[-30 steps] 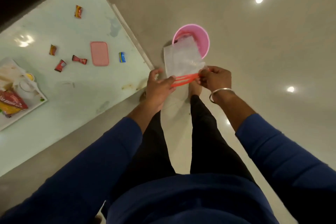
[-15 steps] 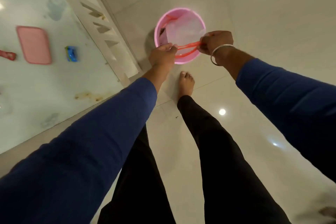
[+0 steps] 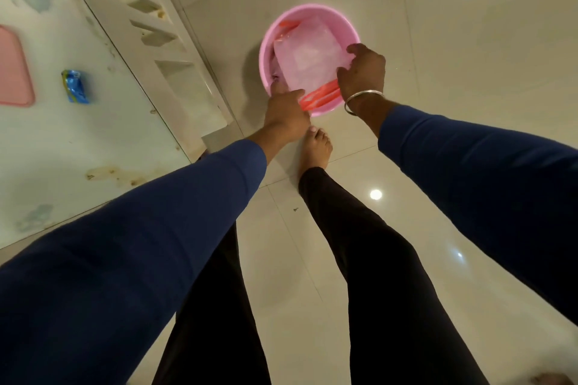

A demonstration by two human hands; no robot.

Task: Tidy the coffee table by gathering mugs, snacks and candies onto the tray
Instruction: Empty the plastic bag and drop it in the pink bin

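left hand (image 3: 286, 112) pinching red strip of bag (image 3: 308, 67) at bin (image 3: 312, 14) near rim | right hand (image 3: 362, 70) fingers curled on bag's right edge, bangle (image 3: 362, 97) on wrist | bag lies inside bin on floor (image 3: 438, 56) | blue candy (image 3: 75, 86) and pink lid (image 3: 14, 69) on table (image 3: 62, 150), left, well apart from bin

Long navy-blue fabric sleeves (image 3: 162, 228) both arms. Thin silver metal bangle (image 3: 362, 99) on right wrist. Black slim trousers (image 3: 359, 244). Bare foot (image 3: 314, 150).
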